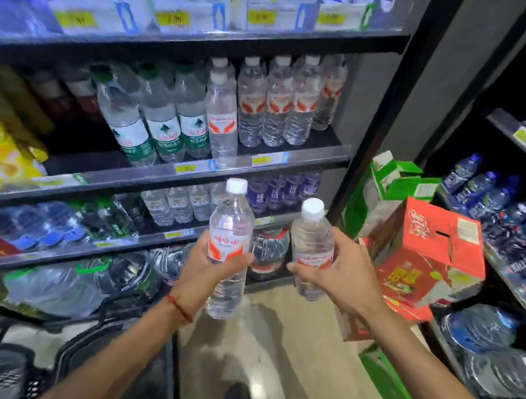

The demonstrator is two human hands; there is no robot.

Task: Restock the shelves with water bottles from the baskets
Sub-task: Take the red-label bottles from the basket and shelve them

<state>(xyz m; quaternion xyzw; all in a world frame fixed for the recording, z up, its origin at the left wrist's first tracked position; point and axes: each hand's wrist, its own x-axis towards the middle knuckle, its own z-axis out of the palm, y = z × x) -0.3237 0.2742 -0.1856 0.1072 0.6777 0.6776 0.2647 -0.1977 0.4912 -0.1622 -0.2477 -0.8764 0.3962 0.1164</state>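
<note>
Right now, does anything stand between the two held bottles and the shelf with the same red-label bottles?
Nothing visible does. The left hand and right hand hold the left bottle and right bottle in open air below the shelf, whose front strip before the red-label row is bare.

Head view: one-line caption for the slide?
Restocking: the left hand holds one water bottle, the right hand a second bottle, before the shelf of matching red-labelled bottles.

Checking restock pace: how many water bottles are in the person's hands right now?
2. The left bottle is gripped by the left hand; the right bottle by the right hand. None seems hidden.
</note>
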